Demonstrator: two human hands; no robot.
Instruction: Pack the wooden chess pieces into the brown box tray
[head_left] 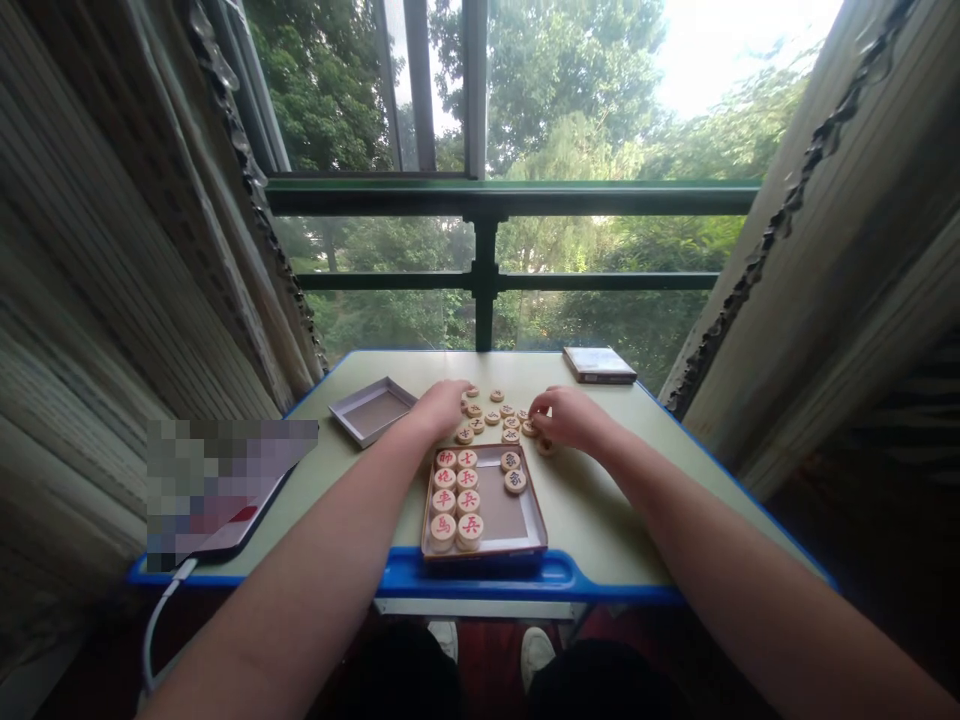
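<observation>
Loose wooden Chinese chess pieces (492,418) lie scattered on the table beyond an open box tray (495,510). In the tray, red-marked pieces (468,502) stand in two columns at the left, and blackish-marked pieces (514,481) sit at the upper right. My left hand (444,405) is at the left edge of the scatter, its fingers curled on a piece; its grip is partly hidden. On the right side of the scatter, my right hand (564,416) has its thumb and fingers pinched at a piece (529,428). Another piece (545,446) lies just under that hand.
An empty box lid (373,410) lies left of my left hand. A flat book-like box (599,365) is at the far right corner. At the left edge rests a tablet-like device (247,500) with a white cable (154,620). Curtains and a window surround the blue-edged table (615,540).
</observation>
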